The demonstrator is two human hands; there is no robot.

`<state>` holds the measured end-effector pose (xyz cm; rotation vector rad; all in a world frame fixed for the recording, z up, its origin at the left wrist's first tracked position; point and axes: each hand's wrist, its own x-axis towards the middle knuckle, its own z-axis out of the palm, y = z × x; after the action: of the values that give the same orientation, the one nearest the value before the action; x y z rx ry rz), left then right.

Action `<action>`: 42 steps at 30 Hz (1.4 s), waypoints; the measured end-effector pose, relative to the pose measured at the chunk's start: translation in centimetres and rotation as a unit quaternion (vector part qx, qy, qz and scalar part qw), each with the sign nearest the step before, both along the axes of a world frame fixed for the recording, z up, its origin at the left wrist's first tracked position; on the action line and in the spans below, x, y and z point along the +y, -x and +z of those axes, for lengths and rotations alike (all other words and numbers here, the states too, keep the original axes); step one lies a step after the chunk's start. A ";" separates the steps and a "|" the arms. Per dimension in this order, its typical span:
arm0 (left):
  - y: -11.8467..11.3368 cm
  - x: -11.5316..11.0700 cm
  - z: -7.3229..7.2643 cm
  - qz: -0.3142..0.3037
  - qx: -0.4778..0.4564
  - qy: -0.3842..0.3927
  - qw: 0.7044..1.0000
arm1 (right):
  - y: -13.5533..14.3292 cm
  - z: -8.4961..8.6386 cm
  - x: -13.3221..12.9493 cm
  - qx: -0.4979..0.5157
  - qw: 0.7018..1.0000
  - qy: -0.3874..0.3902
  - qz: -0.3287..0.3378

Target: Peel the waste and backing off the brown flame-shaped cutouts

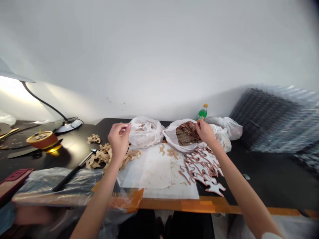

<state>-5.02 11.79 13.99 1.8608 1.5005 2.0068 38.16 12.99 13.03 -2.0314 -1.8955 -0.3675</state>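
My left hand (119, 140) is closed in a pinch at the left edge of a white plastic bag (147, 141) with pale cut pieces inside; what its fingers hold, if anything, I cannot make out. My right hand (206, 132) is closed at the right side of a second plastic bag (170, 131), its fingertips against the stacked brown pieces (186, 132). White branching cutouts with brown edges (200, 166) lie heaped below that hand. Tan cutouts (102, 156) are piled left of my left wrist. White sheets (157, 169) with two tan pieces (172, 153) lie between my arms.
A green bottle (201, 113) and a knotted plastic bag (231, 127) stand behind my right hand. Stacked dark trays (271, 116) rise at right. At left are a lamp (68, 125), an orange tin (43, 139), a black-handled tool (67, 177) and a person's blurred hand (33, 215).
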 end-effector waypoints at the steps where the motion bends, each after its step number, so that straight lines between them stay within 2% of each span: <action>1: -0.3 -0.9 -0.9 -0.048 -0.059 0.034 0.997 | -0.3 0.1 -0.2 0.007 1.000 -0.001 0.007; 3: -1.1 -2.9 -3.1 -0.132 -0.164 0.119 0.970 | -0.9 0.3 -0.5 0.017 1.000 0.005 0.021; 4: -1.5 -4.0 -4.3 -0.154 -0.201 0.160 0.954 | -1.2 0.4 -0.7 0.020 0.999 0.010 0.028; 8: -2.8 -7.8 -8.9 -0.181 -0.278 0.253 0.909 | -2.1 0.6 -1.2 0.023 0.998 0.026 0.043; 10: -3.1 -9.4 -10.4 -0.191 -0.295 0.270 0.897 | -2.4 0.8 -1.3 0.037 0.998 0.012 0.039; 12: -3.1 -10.6 -11.2 -0.197 -0.301 0.280 0.890 | -2.8 1.1 -1.3 0.085 0.996 -0.016 0.036; 15: -2.8 -11.8 -11.4 -0.202 -0.296 0.291 0.887 | -3.7 1.9 -1.1 0.180 0.981 -0.047 0.062; 18: -2.3 -12.5 -11.1 -0.203 -0.292 0.302 0.885 | -3.6 2.9 -1.8 0.251 0.958 -0.069 0.119; 21: -2.0 -12.9 -10.9 -0.188 -0.301 0.303 0.885 | -0.7 2.8 -4.1 0.397 0.894 -0.089 0.188; 22: -2.1 -13.0 -10.9 -0.177 -0.307 0.300 0.886 | 1.1 2.2 -5.2 0.442 0.870 -0.073 0.207; 24: -2.3 -13.2 -11.1 -0.152 -0.322 0.292 0.888 | 5.4 -0.4 -7.8 0.484 0.844 -0.013 0.229; 27: -2.9 -13.3 -11.4 -0.130 -0.342 0.278 0.888 | 11.8 -6.0 -11.5 0.477 0.837 0.098 0.251; 29: -3.4 -13.5 -11.4 -0.136 -0.342 0.277 0.888 | 14.6 -9.4 -13.2 0.417 0.860 0.141 0.259; 30: -3.7 -13.7 -11.3 -0.143 -0.338 0.280 0.887 | 15.5 -10.6 -13.8 0.368 0.883 0.134 0.259; 32: -4.2 -14.0 -11.1 -0.162 -0.328 0.291 0.884 | 16.3 -11.7 -14.4 0.286 0.919 0.081 0.259; 34: -4.6 -14.5 -10.7 -0.180 -0.310 0.301 0.884 | 16.5 -11.0 -14.6 0.278 0.922 0.019 0.269; 36: -5.0 -15.0 -10.4 -0.197 -0.275 0.306 0.890 | 16.9 -9.4 -14.8 0.337 0.894 -0.008 0.295; 39: -5.7 -15.6 -9.9 -0.225 -0.203 0.317 0.899 | 17.9 -7.0 -15.2 0.417 0.845 0.007 0.336; 42: -6.3 -15.9 -9.9 -0.274 -0.186 0.325 0.886 | 19.0 -6.6 -15.6 0.488 0.800 0.059 0.345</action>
<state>1.28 -4.08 4.14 1.3162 1.1505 1.2793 19.12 -2.60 6.48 -1.0188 -1.7330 0.8438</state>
